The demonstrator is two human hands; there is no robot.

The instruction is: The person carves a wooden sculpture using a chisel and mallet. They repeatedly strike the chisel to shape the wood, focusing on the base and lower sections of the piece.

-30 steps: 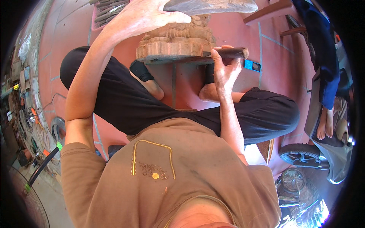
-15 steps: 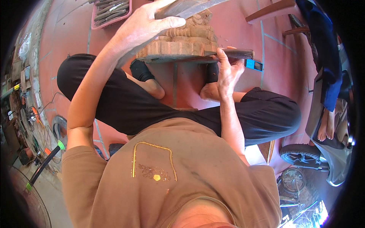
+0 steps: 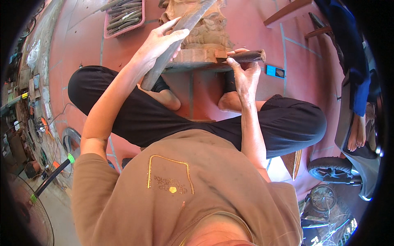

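Note:
A carved block of reddish-brown wood (image 3: pixel 207 35) stands on the floor between my feet, its flat base edge toward me. My right hand (image 3: pixel 247 78) grips a chisel (image 3: pixel 250 56) with a dark handle, held nearly level at the right part of the base edge. The chisel's tip meets or almost meets the wood. In my left hand (image 3: pixel 154 46) is a long grey wooden bar (image 3: pixel 166 57), slanting from above my left shin up across the carving. The bar is apart from the chisel.
A blue keypad phone (image 3: pixel 275 71) lies right of the chisel. At the upper left sits a pink basket (image 3: pixel 143 11) of dark stick-like tools. A wooden chair leg (image 3: pixel 289 12), another person's bare feet (image 3: pixel 356 133) and a motorbike wheel (image 3: pixel 328 169) are on the right; a fan (image 3: pixel 35 217) is lower left.
My left hand has come lower and nearer, and the bar now crosses the carving more steeply. My right hand with the chisel has shifted slightly; the chisel's handle end tilts up more.

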